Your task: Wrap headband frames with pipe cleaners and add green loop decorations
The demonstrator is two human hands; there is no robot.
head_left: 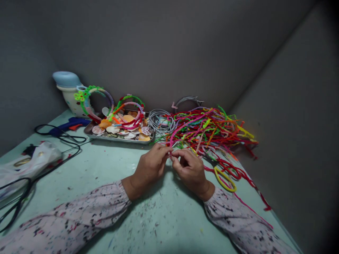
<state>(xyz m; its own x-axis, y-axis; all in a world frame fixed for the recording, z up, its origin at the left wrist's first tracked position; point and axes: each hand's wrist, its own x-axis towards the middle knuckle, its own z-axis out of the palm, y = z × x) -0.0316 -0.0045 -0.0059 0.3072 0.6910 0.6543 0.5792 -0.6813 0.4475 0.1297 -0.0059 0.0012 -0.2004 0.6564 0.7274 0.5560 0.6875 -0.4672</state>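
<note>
My left hand (152, 160) and my right hand (190, 171) meet above the middle of the table, fingertips nearly touching. Thumb and forefinger of each are pinched on a thin pinkish-red pipe cleaner (170, 153), most of it hidden by the fingers. Just beyond them spreads a big tangled pile of coloured pipe cleaners (209, 123), red, pink, green, orange and yellow. Scissors with a yellow handle (225, 179) lie to the right of my right hand, their blades partly covered. A coil of grey wire (161, 121) rests beyond my left hand.
A metal tray (119, 140) holds seashells (113, 129), with fuzzy wrapped hoops (129, 104) on top. Behind it stands a container with a blue lid (66, 79). At left are a blue glue gun (70, 124), black cable (75, 151) and a plastic bag (39, 158). Grey walls close off the back and right.
</note>
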